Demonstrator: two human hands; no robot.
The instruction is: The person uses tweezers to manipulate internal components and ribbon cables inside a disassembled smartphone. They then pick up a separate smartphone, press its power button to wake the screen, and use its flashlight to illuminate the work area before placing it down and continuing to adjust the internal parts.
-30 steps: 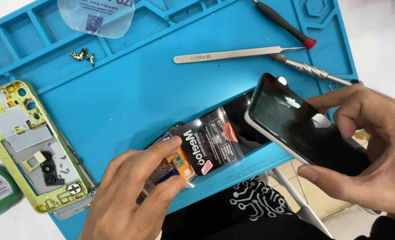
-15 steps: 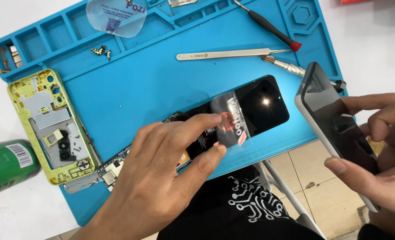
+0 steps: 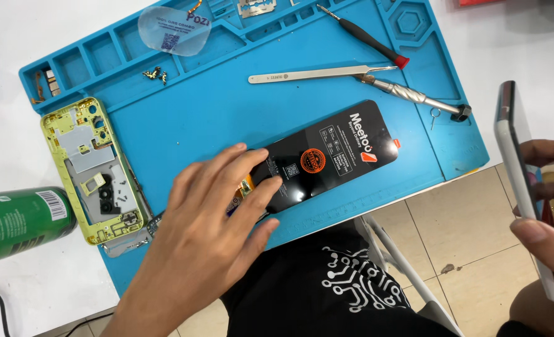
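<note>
Head view: left hand point(image 3: 217, 212) lies flat, fingers spread, pinning the near end of a glossy black screen point(image 3: 327, 156) to the blue mat point(image 3: 208, 118) so it stays put. Right hand point(image 3: 548, 249), at 3 o'clock off the table edge, grips a thin slab-like phone point(image 3: 523, 181) edge-on. At 9 o'clock sits a yellow-green frame point(image 3: 90, 168); at 12, steel tweezers point(image 3: 320, 75) and a ridged screwdriver point(image 3: 408, 95)

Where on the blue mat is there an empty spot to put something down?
Bare mat lies between the yellow frame, the tweezers and the black screen panel. It is crowded near the screwdrivers and under the left hand.
</note>
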